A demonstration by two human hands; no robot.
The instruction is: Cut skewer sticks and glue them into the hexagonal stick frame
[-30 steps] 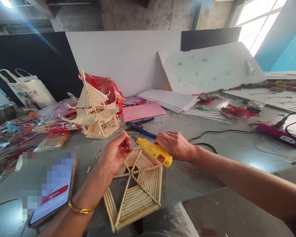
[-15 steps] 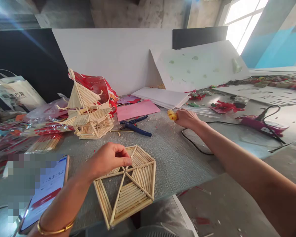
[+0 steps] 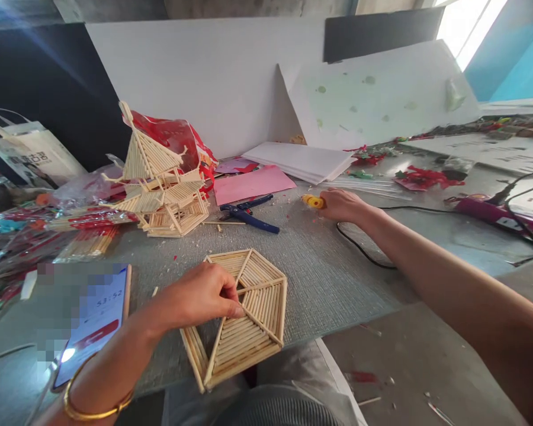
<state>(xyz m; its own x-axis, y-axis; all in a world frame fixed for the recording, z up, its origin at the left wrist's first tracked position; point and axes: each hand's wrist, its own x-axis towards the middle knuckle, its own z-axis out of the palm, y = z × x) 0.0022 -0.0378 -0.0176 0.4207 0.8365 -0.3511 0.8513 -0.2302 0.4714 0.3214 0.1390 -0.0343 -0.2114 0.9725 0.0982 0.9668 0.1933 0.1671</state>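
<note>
A flat polygonal wooden-stick frame [image 3: 242, 352] lies at the table's front edge. Several of its wedges are filled with parallel sticks, while the wedge at its lower left is partly open. Over its centre is my left hand [image 3: 206, 296], thumb and fingertips pinched together; whatever they hold is too small or hidden to make out. Farther off to the right, my right hand [image 3: 344, 205] is wrapped around a yellow glue gun [image 3: 314, 202], mostly hidden by the fingers. A black cord [image 3: 359, 251] runs on the table beneath that forearm.
A wooden-stick pagoda model [image 3: 155, 177] stands at back left. Blue pliers [image 3: 251, 218] lie near pink paper [image 3: 253, 184] and stacked white boards [image 3: 299, 161]. A phone [image 3: 98, 325] is left of my left arm; a purple power strip [image 3: 500, 213] sits at right.
The view has tilted down slightly. My left hand has moved slightly toward the near side of the frame's centre. My right hand still grips the glue gun in about the same place.
</note>
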